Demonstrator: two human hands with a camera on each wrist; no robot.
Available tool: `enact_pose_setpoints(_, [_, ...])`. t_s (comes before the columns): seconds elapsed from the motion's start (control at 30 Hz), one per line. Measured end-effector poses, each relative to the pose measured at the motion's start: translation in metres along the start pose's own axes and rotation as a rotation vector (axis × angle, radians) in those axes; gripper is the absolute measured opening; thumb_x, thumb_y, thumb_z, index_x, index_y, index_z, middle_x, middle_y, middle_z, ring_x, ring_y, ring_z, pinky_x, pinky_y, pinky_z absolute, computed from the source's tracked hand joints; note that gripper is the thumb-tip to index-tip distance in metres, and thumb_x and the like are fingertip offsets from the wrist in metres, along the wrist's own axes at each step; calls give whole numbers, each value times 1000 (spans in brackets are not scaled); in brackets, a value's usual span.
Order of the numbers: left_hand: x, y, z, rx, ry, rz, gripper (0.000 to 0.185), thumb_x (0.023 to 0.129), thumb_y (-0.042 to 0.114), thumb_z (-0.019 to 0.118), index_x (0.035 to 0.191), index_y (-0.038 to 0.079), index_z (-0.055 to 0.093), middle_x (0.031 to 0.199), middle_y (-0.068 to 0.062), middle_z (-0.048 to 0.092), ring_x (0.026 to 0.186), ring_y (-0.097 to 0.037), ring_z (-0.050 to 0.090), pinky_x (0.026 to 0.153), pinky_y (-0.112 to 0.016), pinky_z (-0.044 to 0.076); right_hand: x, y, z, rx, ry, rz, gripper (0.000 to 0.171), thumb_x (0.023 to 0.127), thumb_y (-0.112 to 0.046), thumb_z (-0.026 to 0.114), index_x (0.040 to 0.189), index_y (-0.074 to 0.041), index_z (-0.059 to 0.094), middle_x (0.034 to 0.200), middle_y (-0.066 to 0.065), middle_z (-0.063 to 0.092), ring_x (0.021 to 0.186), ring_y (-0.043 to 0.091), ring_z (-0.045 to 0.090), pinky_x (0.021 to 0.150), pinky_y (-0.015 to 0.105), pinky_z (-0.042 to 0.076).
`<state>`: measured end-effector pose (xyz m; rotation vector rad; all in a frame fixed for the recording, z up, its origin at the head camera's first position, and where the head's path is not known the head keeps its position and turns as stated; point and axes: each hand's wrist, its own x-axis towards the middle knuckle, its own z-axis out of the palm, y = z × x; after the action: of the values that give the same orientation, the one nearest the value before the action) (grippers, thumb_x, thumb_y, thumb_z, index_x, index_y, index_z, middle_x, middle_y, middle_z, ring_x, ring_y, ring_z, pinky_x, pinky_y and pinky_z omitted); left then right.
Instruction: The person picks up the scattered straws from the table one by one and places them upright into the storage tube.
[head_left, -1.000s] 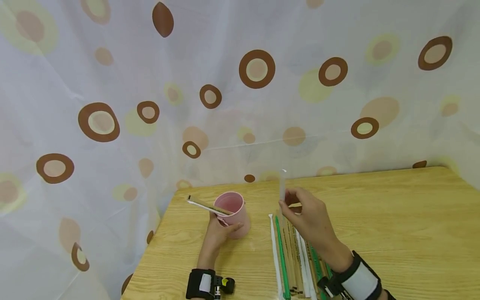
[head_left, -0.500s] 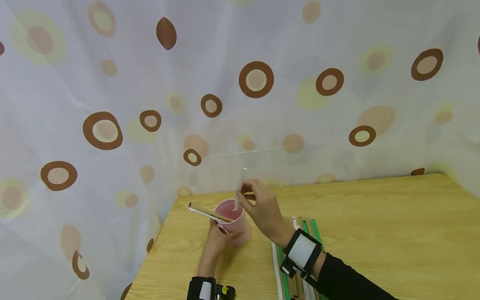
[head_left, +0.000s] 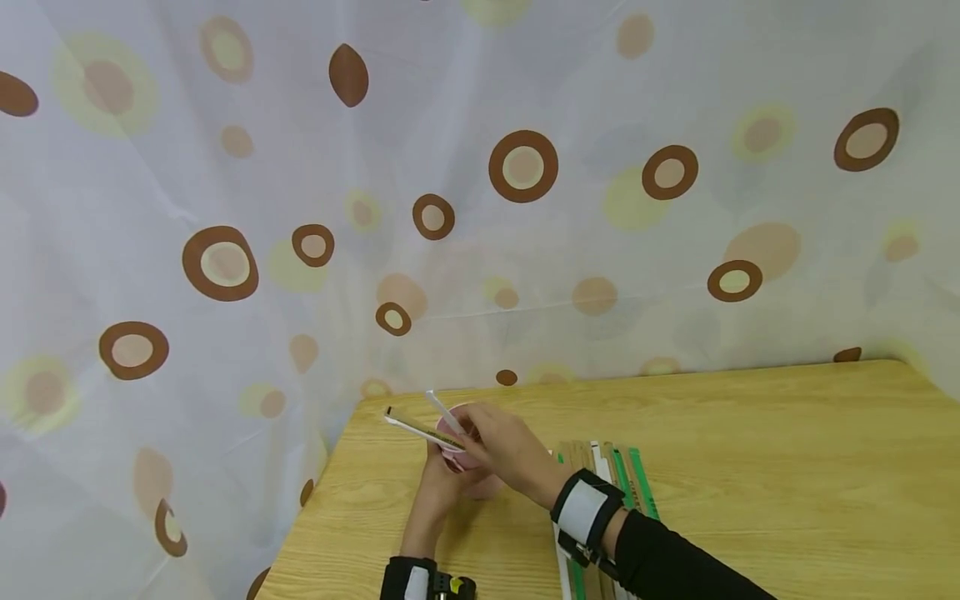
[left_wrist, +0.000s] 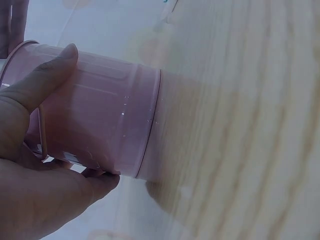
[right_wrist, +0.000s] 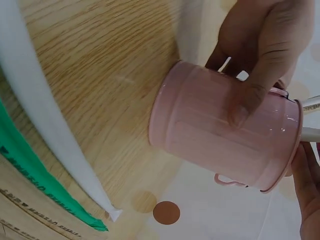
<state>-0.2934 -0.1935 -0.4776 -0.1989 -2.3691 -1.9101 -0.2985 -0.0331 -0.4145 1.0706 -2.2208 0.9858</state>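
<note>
My left hand (head_left: 442, 487) grips a small pink metal bucket (right_wrist: 220, 125), thumb along one side and fingers around the other. The bucket stands upright on the table, a small loop handle on its side. Brown and white paper-wrapped straws (head_left: 414, 427) lean out of its mouth to the left. At the rim, my right hand (head_left: 512, 448) pinches a white wrapped straw (head_left: 441, 408), its upper end pointing up and left. The right hand hides the straw's lower end and much of the bucket's mouth in the head view.
Right of the bucket, a row of wrapped straws lies on the wooden table (head_left: 750, 467), with green (head_left: 642, 483), brown and white (right_wrist: 45, 110) ones side by side. My right forearm crosses above them. A dotted curtain (head_left: 600, 208) hangs behind the table.
My right hand has carried the white straw left from above the row to the bucket's mouth. The straw has gone from upright to tilted. My left hand keeps its hold on the bucket.
</note>
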Motion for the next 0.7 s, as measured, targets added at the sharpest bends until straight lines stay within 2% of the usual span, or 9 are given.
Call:
enact_pose_setpoints(0.23, [-1, -1, 1, -16, 4, -7, 95, 81, 1, 81, 154, 8, 20, 149, -17, 47, 134, -29, 46, 104, -39, 45, 0, 1, 3, -97, -114, 0, 19, 98, -14, 69, 115, -10, 64, 106, 0, 68, 93, 12, 65, 80, 27, 56])
enact_pose_setpoints(0.43, [-4, -2, 2, -7, 15, -35, 94, 81, 0, 80, 153, 6, 19, 145, -18, 48, 125, -26, 49, 93, -31, 48, -2, -1, 1, -40, -211, 63, 21, 98, -14, 69, 118, -8, 62, 104, 3, 67, 97, 15, 64, 84, 30, 55])
enact_pose_setpoints(0.6, [-2, -1, 3, 15, 21, -39, 97, 81, 3, 83, 153, 4, 17, 149, -22, 44, 131, -31, 47, 102, -42, 48, -4, -2, -6, 14, -141, 41, 37, 93, -12, 75, 126, -5, 60, 113, 7, 66, 104, 20, 62, 89, 35, 55])
enact_pose_setpoints(0.7, [1, 0, 2, 4, 20, -25, 99, 80, 4, 84, 154, 6, 17, 152, -22, 41, 135, -34, 46, 107, -47, 45, -5, -6, -16, -35, -59, 28, 41, 91, -10, 77, 127, -2, 59, 115, 11, 66, 106, 24, 63, 89, 38, 56])
